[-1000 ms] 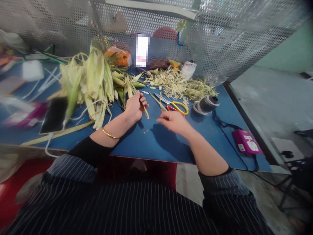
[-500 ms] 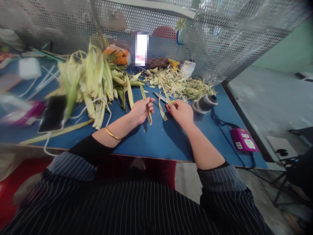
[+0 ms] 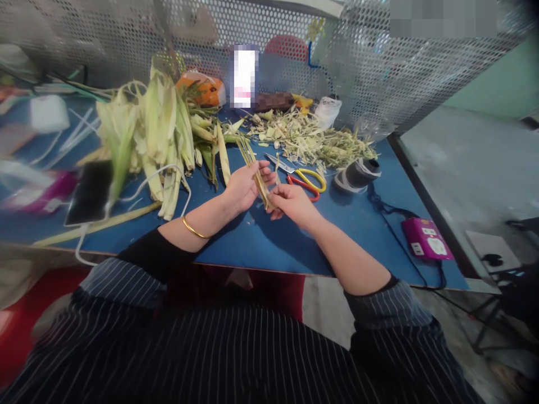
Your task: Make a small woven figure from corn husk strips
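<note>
My left hand (image 3: 244,188) is closed around a narrow bundle of pale corn husk strips (image 3: 247,152), with the fingers curled and the strips slanting up and away past the thumb. The fingers of my right hand (image 3: 293,205) pinch the lower end of the bundle, close beside the left fingers. A short piece of husk stands up just above the right hand; which hand holds it I cannot tell. Beyond the right hand, scissors with one red and one yellow handle (image 3: 314,179) lie on the blue table, blades pointing left.
A large heap of corn husks (image 3: 162,120) lies on the left, beside a phone (image 3: 89,192) with a white cable. Husk scraps (image 3: 295,137) are piled at the back. A dark spool (image 3: 357,175) and a purple power socket (image 3: 426,238) stand on the right. Behind rises a perforated metal screen (image 3: 261,22).
My right hand has moved left and nearer to me, bringing its husk strip against the bundle in my left hand. The scissors' handles are now uncovered.
</note>
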{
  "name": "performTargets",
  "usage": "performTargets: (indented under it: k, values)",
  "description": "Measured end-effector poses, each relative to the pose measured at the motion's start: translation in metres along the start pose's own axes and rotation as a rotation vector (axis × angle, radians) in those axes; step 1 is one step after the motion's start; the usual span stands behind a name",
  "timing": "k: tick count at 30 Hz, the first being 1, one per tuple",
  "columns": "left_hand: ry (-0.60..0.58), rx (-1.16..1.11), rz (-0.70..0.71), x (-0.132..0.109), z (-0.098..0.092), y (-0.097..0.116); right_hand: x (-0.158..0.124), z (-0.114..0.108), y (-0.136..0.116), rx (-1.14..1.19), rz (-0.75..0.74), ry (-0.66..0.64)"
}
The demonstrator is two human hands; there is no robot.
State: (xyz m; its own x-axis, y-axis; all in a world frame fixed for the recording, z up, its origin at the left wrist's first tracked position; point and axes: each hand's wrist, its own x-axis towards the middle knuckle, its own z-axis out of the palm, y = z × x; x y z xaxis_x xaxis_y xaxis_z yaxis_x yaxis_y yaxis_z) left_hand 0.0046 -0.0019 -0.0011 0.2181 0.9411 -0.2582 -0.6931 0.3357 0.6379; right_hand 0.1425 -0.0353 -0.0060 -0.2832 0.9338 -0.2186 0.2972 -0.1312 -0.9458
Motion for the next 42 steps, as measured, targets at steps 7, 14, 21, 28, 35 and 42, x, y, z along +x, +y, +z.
performTargets:
  k: [7, 14, 21, 28, 35, 42]
  values:
    - [0.018, -0.021, -0.039, 0.0, 0.002, 0.011, -0.006, -0.014, -0.008, -0.299, -0.158, 0.079]
    - [0.006, -0.011, -0.06, 0.002, -0.002, 0.016, -0.004, -0.044, -0.008, -1.179, -0.193, 0.192]
    - [0.005, 0.003, -0.081, 0.001, -0.003, 0.013, -0.001, -0.029, -0.003, -1.204, -0.07, 0.162]
    - [-0.002, 0.001, -0.104, 0.005, -0.005, 0.011, -0.002, -0.03, 0.001, -1.266, -0.116, 0.132]
    - [0.089, 0.095, -0.103, 0.004, -0.003, 0.005, -0.004, -0.03, -0.004, -1.036, -0.252, 0.316]
    - [0.048, 0.044, -0.108, 0.0, 0.003, 0.003, -0.01, -0.013, -0.007, -0.329, -0.317, 0.207]
